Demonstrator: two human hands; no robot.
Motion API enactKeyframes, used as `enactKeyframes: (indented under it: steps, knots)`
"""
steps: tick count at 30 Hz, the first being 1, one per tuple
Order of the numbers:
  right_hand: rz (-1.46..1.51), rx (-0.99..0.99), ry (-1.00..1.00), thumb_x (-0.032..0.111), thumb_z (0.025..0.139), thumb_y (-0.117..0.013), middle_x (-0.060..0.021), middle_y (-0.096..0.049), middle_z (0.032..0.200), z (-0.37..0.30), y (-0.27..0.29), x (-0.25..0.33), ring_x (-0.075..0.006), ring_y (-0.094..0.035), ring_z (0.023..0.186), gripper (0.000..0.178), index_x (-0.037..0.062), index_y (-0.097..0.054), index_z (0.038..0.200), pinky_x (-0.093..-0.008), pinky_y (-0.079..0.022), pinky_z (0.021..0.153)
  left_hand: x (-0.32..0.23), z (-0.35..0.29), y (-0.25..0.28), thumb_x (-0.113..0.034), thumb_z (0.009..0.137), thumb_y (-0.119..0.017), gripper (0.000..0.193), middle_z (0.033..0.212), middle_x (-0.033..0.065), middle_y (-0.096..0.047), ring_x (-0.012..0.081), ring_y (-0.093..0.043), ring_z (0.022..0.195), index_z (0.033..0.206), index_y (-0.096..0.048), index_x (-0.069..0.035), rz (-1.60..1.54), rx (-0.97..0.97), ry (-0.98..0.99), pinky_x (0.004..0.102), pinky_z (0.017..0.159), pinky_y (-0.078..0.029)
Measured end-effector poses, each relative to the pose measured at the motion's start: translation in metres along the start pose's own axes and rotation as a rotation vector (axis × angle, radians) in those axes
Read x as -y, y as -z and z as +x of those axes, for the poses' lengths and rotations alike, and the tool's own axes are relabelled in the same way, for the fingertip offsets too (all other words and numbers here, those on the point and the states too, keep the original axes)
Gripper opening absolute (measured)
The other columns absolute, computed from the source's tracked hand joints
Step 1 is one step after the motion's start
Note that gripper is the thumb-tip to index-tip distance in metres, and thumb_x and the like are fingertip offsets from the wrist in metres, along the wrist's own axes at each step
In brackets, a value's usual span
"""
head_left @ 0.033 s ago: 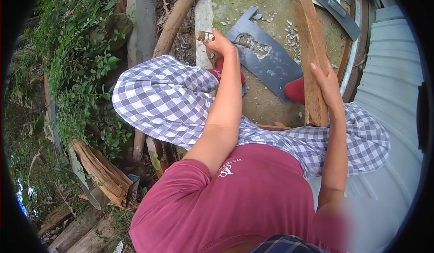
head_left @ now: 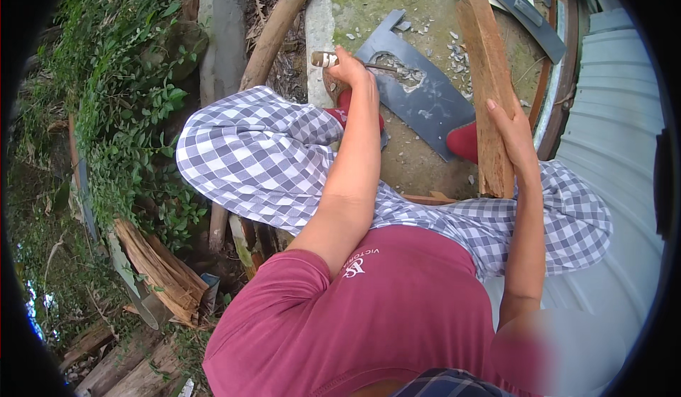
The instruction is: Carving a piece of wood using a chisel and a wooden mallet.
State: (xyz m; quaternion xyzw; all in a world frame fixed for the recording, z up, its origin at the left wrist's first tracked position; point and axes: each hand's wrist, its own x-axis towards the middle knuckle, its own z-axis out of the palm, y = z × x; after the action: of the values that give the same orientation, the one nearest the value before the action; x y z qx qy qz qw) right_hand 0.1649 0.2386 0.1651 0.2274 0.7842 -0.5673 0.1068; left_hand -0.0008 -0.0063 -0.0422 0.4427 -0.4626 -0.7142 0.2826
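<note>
Left hand (head_left: 350, 69) closed round a hand tool (head_left: 325, 59) above a grey panel (head_left: 415, 106)

Long axis of the hand tool: nearly level across the view, handle end to the left, thin shaft pointing right and slightly down over the panel's ragged hole (head_left: 409, 78); whether its tip touches cannot be told. The grey panel slants from upper left to lower right, its lower end by a red shoe (head_left: 462, 141). The right hand (head_left: 512, 131) holds a wooden block (head_left: 489, 70) lengthwise up the view. Between panel and block, concrete (head_left: 355, 7) with grey chips (head_left: 457, 53) leaves some room. A wooden pole (head_left: 284, 24) lies past the concrete's pale left edge.
</note>
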Motion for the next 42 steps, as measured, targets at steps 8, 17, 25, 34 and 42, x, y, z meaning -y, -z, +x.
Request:
enactKeyframes:
  steps: [8, 17, 25, 34, 42]
  knots:
    - [0.011, -0.028, -0.008, 0.037, 0.085, -0.061, -0.0131, -0.06, 0.11, 0.0, 0.002, -0.005, -0.0174, -0.059, 0.093, 0.064, 0.0015, -0.043, 0.135, -0.0303, -0.046, 0.082, -0.034, -0.028, -0.017, -0.009, 0.085, -0.059, 0.033, 0.095, 0.0088, -0.055, 0.0169, -0.054, 0.075, 0.113, -0.044, -0.002, -0.11, 0.014, 0.102, 0.0307, 0.066, -0.046]
    - [-0.034, 0.014, -0.002, 0.039, 0.085, -0.06, -0.013, -0.057, 0.115, 0.001, -0.002, 0.0, -0.0174, -0.055, 0.1, 0.065, 0.0002, -0.042, 0.135, -0.0295, -0.043, 0.086, -0.027, 0.024, 0.001, -0.003, 0.081, -0.058, 0.047, 0.111, 0.0126, -0.052, 0.022, -0.054, 0.094, 0.124, -0.039, 0.002, -0.112, -0.08, -0.023, 0.0337, 0.087, -0.042]
    - [-0.028, -0.003, 0.018, 0.039, 0.085, -0.06, -0.013, -0.057, 0.115, 0.002, 0.001, -0.007, -0.0173, -0.056, 0.1, 0.066, 0.0001, -0.041, 0.136, -0.0293, -0.043, 0.086, -0.036, 0.005, 0.002, -0.004, 0.082, -0.058, 0.044, 0.109, 0.0157, -0.053, 0.0254, -0.055, 0.093, 0.121, -0.038, 0.003, 0.054, -0.103, -0.022, 0.0367, 0.086, -0.042]
    - [-0.074, 0.023, 0.013, 0.039, 0.084, -0.06, -0.0148, -0.058, 0.116, 0.003, -0.004, -0.006, -0.0203, -0.057, 0.101, 0.067, 0.0022, -0.041, 0.136, -0.0313, -0.044, 0.087, -0.042, -0.004, 0.001, -0.005, 0.081, -0.06, 0.046, 0.11, 0.0199, -0.054, 0.0327, -0.057, 0.096, 0.121, -0.038, 0.002, 0.129, -0.131, -0.089, 0.0432, 0.087, -0.042]
    - [-0.495, 0.188, 0.479, 0.05, 0.076, -0.057, -0.0228, -0.064, 0.102, 0.038, -0.052, 0.132, -0.0274, -0.065, 0.09, 0.075, 0.0082, -0.044, 0.137, -0.0359, -0.049, 0.079, -0.037, -0.002, 0.004, -0.001, 0.078, -0.058, 0.046, 0.11, 0.0192, -0.052, 0.0302, -0.056, 0.095, 0.119, -0.037, 0.003, 0.168, -0.128, -0.106, 0.0418, 0.088, -0.042]
